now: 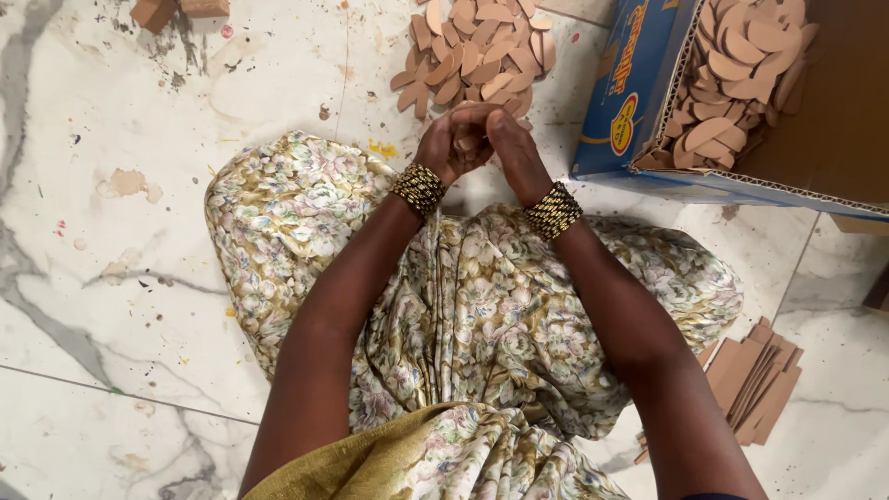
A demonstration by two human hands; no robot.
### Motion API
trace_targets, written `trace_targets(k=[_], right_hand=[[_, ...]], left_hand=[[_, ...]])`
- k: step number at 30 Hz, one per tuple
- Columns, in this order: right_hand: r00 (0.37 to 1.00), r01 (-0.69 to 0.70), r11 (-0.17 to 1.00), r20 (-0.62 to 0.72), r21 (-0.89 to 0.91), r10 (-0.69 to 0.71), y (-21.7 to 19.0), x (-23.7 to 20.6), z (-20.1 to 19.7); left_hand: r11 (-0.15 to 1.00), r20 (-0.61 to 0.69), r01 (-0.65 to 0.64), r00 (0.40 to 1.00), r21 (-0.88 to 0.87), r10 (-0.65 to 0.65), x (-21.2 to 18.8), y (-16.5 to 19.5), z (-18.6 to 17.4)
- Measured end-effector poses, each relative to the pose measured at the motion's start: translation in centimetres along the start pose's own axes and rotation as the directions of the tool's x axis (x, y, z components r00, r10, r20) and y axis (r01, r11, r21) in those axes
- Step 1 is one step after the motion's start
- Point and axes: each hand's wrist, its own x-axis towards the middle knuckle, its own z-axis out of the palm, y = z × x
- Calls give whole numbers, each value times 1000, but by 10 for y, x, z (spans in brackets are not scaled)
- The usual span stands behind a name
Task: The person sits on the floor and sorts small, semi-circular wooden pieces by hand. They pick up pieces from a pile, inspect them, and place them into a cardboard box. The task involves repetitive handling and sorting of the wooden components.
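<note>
Cardboard cutout pile (472,51) lying just beyond my left hand (454,143) and right hand (514,153); both grips curling together, contents hidden, cannot tell.

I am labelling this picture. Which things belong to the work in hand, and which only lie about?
In the work:
left hand
right hand
pile of flat oval brown cardboard pieces
blue cardboard box holding more ovals

Lying about:
stack of brown cardboard strips
small brown blocks

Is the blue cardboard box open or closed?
Open: the blue cardboard box shows its inside, with oval cardboard pieces piled there.
</note>
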Motion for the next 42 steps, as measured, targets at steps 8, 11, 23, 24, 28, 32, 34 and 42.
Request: trace_targets(k=[8,11,23,24,28,32,34,42], right_hand=[[986,164,805,110,-571,-124,25,5,-8],[996,86,756,43,-648,-76,25,1,-6],[432,235,66,43,-970,-901,-85,-1,-29],[412,182,72,9,-981,-911,-97,-5,-45],[459,-65,160,-172,-985,-872,-141,-29,-112],[566,-216,212,-299,-953,-769,-158,-54,-153],[536,-165,240,-291,-957,-793,-157,-59,-153],[717,216,301,-59,-929,-694,-94,10,-38]], left_hand=[[999,-77,10,997,33,-8,-5,4,7],[981,-262,156,957,118,-121,-13,2,11],[272,433,-661,695,700,575,-22,6,204],[187,527,-705,654,684,543,-6,1,224],[-26,710,-756,602,654,364,90,-36,284],[-375,802,-711,554,595,223,160,-62,272],[267,462,-512,856,816,230,168,-53,237],[369,321,-652,692,663,647,78,27,103]])
